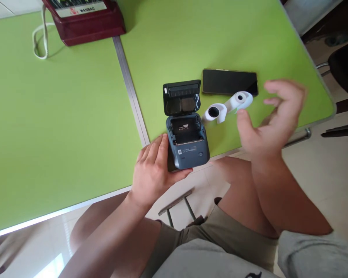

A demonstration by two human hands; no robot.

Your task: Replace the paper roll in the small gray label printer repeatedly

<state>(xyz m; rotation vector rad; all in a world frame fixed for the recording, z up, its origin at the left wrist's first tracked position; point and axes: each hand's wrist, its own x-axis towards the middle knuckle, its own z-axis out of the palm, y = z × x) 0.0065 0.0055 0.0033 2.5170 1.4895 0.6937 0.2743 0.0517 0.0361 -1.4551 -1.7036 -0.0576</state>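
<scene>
A dark blue-grey label printer stands at the table's front edge, its black lid swung up and its roll bay bare inside. My left hand grips the printer, fingers along its left side and thumb under the front. To the right, my right hand is raised and slightly blurred, thumb and fingers apart with nothing between them. Closest to it is a white label roll with a loose curled end. Another white roll, with a dark core, lies against the printer's right side.
A black phone lies face up behind the rolls. At the far left of the green table stands a dark red appliance with a white cord. A metal strip crosses the tabletop. A dark chair is off to the right.
</scene>
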